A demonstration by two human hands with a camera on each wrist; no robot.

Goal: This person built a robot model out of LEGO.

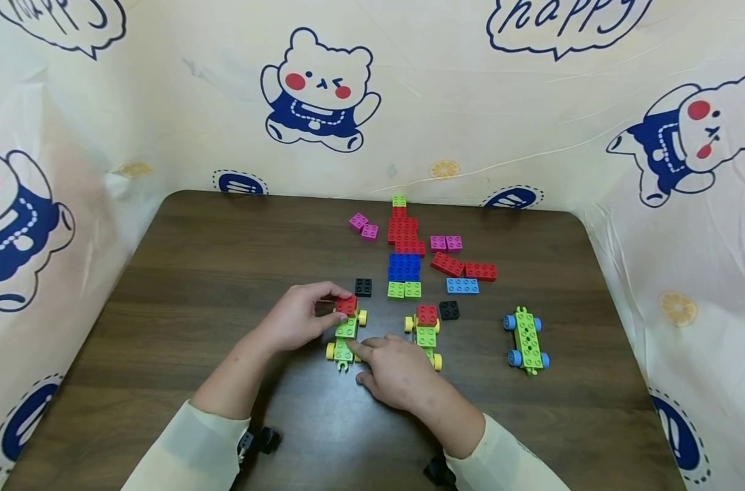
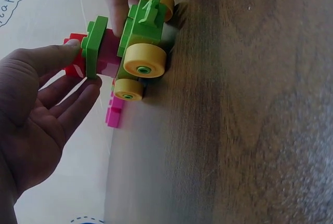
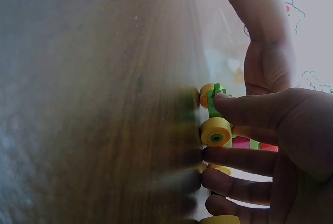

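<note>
My left hand (image 1: pixel 298 317) pinches the red brick (image 1: pixel 346 305) atop a green toy car (image 1: pixel 344 349) with yellow wheels. In the left wrist view, a green plate (image 2: pixel 95 47) and a magenta brick (image 2: pixel 109 52) lie between the red brick and the car base. My right hand (image 1: pixel 403 375) reaches in from the other side, its index fingertip on the car's green front part. Its thumb (image 3: pixel 244 110) extends near the hook end in the right wrist view, the other fingers fairly straight. A similar car (image 1: pixel 426 337) with yellow wheels stands just behind the right hand.
A green car with blue wheels (image 1: pixel 527 341) stands at the right. Up the table's middle runs a column of red, blue (image 1: pixel 404 267) and green bricks. Magenta (image 1: pixel 446 243), red (image 1: pixel 480 271), light blue (image 1: pixel 462 286) and black bricks (image 1: pixel 449 310) lie around it. A printed cloth (image 1: pixel 409 157) surrounds the table.
</note>
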